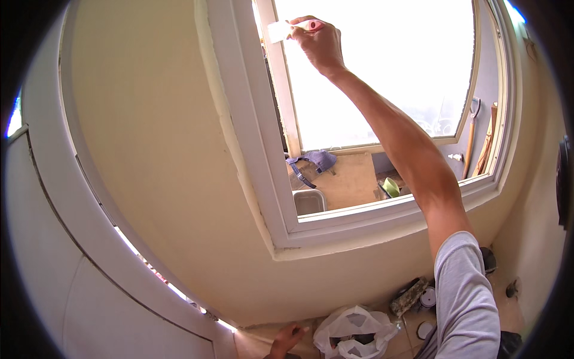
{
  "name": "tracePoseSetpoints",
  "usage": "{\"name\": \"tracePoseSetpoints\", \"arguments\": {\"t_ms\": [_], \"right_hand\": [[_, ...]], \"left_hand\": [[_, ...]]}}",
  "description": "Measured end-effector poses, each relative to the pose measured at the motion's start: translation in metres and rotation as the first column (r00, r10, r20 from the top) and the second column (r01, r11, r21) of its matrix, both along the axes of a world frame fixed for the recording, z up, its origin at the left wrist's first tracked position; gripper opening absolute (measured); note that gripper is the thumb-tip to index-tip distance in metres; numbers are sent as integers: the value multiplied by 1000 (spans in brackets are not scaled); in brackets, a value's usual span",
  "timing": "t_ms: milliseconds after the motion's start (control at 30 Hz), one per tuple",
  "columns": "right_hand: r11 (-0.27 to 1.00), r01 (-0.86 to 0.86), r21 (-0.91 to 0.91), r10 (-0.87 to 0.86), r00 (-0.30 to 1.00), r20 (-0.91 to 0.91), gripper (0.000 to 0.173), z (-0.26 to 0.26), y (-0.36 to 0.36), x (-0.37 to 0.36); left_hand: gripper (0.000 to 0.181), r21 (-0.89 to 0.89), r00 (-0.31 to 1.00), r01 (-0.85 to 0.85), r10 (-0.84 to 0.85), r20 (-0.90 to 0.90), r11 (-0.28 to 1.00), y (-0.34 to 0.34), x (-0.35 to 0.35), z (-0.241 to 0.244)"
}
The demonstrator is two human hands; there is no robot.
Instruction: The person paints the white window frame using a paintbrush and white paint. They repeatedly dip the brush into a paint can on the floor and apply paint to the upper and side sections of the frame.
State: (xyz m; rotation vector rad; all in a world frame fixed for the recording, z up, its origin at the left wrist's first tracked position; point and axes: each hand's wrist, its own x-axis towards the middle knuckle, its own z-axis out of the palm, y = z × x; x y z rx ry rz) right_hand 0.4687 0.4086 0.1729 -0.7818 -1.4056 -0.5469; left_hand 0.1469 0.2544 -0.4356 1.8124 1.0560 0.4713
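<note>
My right hand (320, 42) is raised at the top of the view, gripping a paintbrush (314, 25) with a pinkish-red handle end. The brush's pale head (279, 32) points left and overlaps the pale upright of the window sash (287, 89); glare hides whether it touches. Around it stands the white window frame (251, 134), set in a cream wall (148, 134). Low in the view, my left hand (287, 339) hangs loosely curled, with a gap between thumb and fingers and nothing seen in it. A white plastic bag (320, 336) with dark contents sits to its right.
On the left is a white panelled door (116, 309). Paint cans (428, 296) and a dirty paint roller (409, 296) lie by the wall's foot. Beyond the window are a purple cap (320, 159), a green bowl (391, 187), a grey tray (309, 200) and a wooden-handled tool (470, 143).
</note>
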Motion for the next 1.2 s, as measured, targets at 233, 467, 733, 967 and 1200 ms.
{"name": "tracePoseSetpoints", "arguments": {"t_ms": [233,467,733,967,1200], "right_hand": [[999,21,32,-23,997,77,25,2,6,3],[865,415,282,-498,640,585,19,-10,18,15],[811,511,-286,-98,600,794,13,-165,20,2],[855,289,-431,-60,880,471,20,-153,27,26],[932,311,184,-360,840,406,13,-124,-11,24]], "left_hand": [[36,13,999,-20,19,35,1000,2,-9,-11],[35,-14,999,-32,32,0,999,1,-2,-3],[37,24,1000,-24,24,20,999,-4,-12,-5],[34,39,1000,-23,23,13,999,-6,-3,7],[27,101,999,-48,50,-18,994,-18,-10,6]]}}
